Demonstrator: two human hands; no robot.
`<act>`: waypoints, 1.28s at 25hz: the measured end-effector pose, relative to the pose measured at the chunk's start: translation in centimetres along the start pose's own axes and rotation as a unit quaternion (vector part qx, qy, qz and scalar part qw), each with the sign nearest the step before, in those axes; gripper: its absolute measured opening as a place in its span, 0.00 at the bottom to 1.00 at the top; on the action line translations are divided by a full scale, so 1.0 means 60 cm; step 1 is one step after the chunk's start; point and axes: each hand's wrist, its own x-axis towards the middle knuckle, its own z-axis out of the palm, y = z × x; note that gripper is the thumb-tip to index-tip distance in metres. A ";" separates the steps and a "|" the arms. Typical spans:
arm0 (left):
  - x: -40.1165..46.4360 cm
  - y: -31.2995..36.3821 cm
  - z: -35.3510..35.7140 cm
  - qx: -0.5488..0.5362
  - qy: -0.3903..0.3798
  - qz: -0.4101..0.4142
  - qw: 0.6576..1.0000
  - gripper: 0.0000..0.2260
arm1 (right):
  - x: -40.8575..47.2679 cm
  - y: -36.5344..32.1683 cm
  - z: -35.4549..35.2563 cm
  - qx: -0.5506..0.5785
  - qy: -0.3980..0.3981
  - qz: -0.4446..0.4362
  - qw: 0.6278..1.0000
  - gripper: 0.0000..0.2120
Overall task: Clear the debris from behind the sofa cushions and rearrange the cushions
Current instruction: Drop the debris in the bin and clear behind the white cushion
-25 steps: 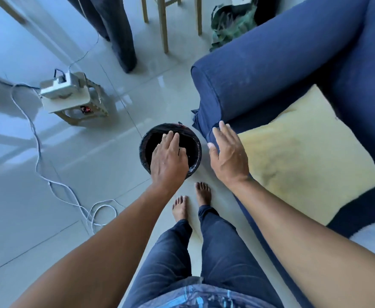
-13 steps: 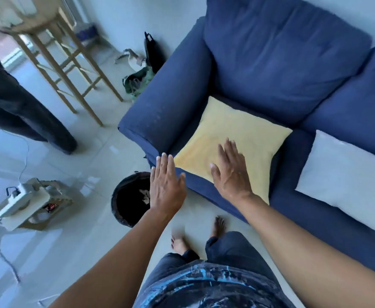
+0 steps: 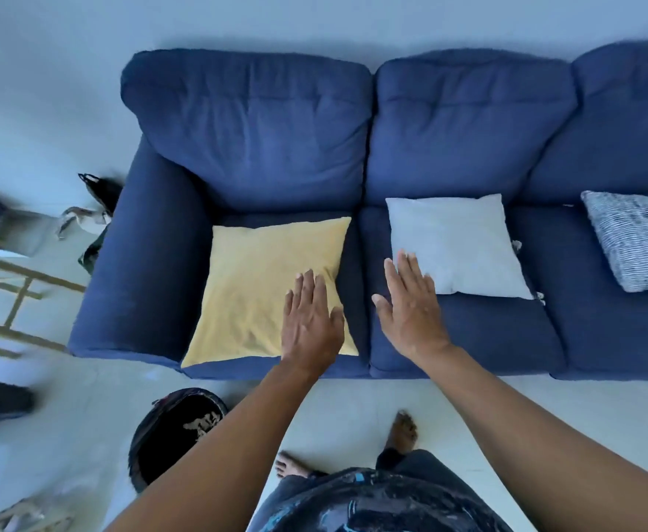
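Standing in front of the blue sofa, both arms out. Left hand flat, fingers straight, over the near corner of the yellow cushion, holding nothing; hard to tell if touching. Right hand flat too, fingers straight, over the seat between the yellow cushion and the white cushion, holding nothing. Striped cushion well apart, on the far right seat. All three lying flat on the seats, not yet stood up against the back. Black bin on the floor, near the left foot, scraps inside. Looks like the tidy-up step now. Next, likely: grab the yellow cushion by its edge, lift, lean against the back. Same for the other two. Maybe check the gaps first.
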 end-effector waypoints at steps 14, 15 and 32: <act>0.126 0.331 0.170 0.032 -0.060 0.068 0.995 0.29 | 0.007 0.371 -0.132 0.019 0.027 0.122 0.992 0.28; 0.137 0.338 0.180 0.037 -0.067 0.072 0.994 0.29 | 0.013 0.383 -0.133 0.022 0.028 0.130 0.991 0.29; 0.386 0.401 0.268 0.060 -0.092 0.048 0.993 0.30 | 0.231 0.524 -0.140 0.035 -0.029 0.131 0.990 0.28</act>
